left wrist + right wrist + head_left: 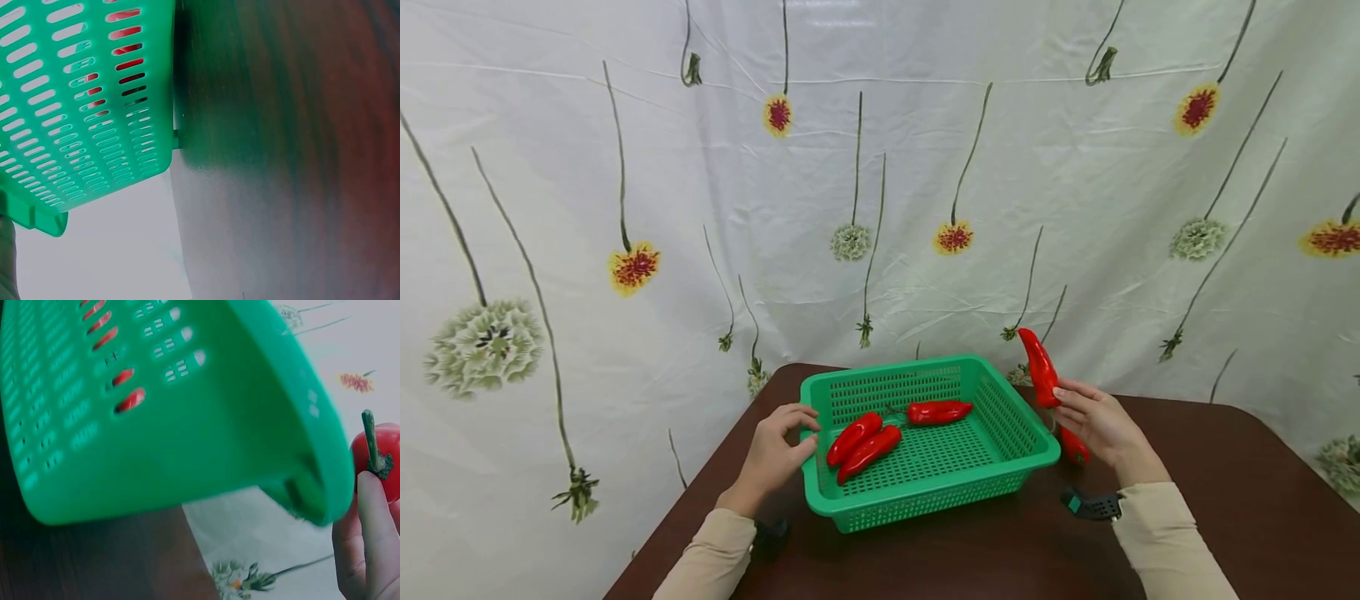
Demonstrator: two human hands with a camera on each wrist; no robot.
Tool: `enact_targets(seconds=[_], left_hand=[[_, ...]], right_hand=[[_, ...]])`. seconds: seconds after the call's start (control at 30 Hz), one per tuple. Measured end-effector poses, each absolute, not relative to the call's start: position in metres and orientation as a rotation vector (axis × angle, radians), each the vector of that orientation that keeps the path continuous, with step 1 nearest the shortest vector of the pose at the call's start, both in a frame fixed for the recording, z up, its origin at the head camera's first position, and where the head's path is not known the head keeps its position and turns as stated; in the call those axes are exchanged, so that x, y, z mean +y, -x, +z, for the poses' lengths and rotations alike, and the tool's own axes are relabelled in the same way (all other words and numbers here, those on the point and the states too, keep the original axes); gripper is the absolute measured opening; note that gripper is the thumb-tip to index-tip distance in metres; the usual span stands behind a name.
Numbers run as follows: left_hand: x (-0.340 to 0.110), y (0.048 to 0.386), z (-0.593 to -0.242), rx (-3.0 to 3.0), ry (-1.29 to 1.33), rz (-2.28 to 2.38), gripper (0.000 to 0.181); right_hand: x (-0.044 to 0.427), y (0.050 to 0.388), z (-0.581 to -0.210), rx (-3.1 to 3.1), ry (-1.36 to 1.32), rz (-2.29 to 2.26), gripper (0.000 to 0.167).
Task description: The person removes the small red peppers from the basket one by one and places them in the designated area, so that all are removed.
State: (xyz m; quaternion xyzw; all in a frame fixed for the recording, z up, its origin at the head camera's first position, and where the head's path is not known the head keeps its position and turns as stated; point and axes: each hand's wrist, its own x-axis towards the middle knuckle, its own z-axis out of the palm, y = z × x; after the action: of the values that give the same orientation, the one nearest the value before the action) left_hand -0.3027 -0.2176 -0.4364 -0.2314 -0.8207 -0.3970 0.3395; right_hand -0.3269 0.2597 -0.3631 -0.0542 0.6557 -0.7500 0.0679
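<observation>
A green plastic basket [940, 483] stands on the table with three red peppers inside. Two peppers [868, 454] lie side by side at its left, and one pepper [938, 412] lies toward the back. My right hand [1101, 425] pinches another red pepper [1039, 367] beside the basket's right rim, its tip pointing up. In the right wrist view, that pepper's green stem [370, 437] shows above my thumb. A further red pepper [1075, 447] lies on the table, partly hidden by the right hand. My left hand [778, 446] is at the left rim, fingers loosely bent over it.
The dark brown table [1210, 483] extends to the right of the basket. Behind it hangs a pale cloth [910, 275] printed with flowers. A black wrist strap [1097, 505] is on the right wrist.
</observation>
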Motion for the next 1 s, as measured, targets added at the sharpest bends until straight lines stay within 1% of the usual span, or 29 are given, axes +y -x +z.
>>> enact_targets(seconds=[0.17,0.23,0.27,0.3,0.47,0.53,0.7,1.0], left_hand=[[-0.218,0.302,-0.437,-2.139,0.602,-1.037,0.01],[-0.218,0.303,-0.437,-2.136,0.605,-1.036,0.011],[-0.218,0.303,-0.437,-2.133,0.607,-1.036,0.012],[-0.218,0.303,-0.436,-2.13,0.61,-1.035,0.013],[-0.218,0.304,-0.436,-2.124,0.612,-1.035,0.016],[-0.218,0.304,-0.436,-2.128,0.604,-1.03,0.015],[-0.218,0.304,-0.436,-2.133,0.588,-1.021,0.013],[-0.217,0.303,-0.436,-2.138,0.588,-1.031,0.012]], right_hand=[[0.267,0.331,-0.37,1.986,0.135,-2.251,0.064],[0.271,0.332,-0.373,1.985,0.118,-2.254,0.062],[0.273,0.333,-0.374,1.971,0.113,-2.267,0.053],[0.275,0.333,-0.375,1.96,0.105,-2.277,0.048],[0.287,0.334,-0.379,1.93,0.079,-2.312,0.015],[0.29,0.335,-0.381,1.929,0.065,-2.319,0.013],[0.295,0.335,-0.386,1.922,0.046,-2.325,0.018],[0.308,0.336,-0.398,1.933,-0.061,-2.32,0.018]])
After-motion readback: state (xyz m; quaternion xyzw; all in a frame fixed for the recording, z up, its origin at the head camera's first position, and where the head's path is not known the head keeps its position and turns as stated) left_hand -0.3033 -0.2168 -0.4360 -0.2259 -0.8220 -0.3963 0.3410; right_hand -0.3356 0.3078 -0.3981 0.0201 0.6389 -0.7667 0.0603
